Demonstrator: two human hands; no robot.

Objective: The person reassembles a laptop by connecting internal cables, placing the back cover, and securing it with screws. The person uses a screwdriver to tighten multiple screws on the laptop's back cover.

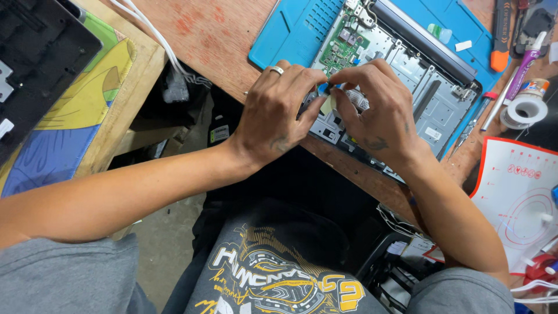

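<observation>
Both hands meet at the near edge of the opened laptop chassis (401, 75) on the blue mat (290, 35). Left hand (276, 113) and right hand (378, 110) pinch a small flat connector piece (326, 96), fingertips together; seating it likely needs delicate alignment.

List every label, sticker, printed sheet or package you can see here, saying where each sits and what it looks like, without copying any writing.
White sticker: small rectangle on the grey metal of the open laptop base.
White label: small rectangle on a dark box below the table edge.
Printed mat: white sheet with red border and red circles, far right.
Small pot: round, orange and white wrapper, beside the tape roll.
Cartoon picture: yellow, green and blue, far left.
</observation>
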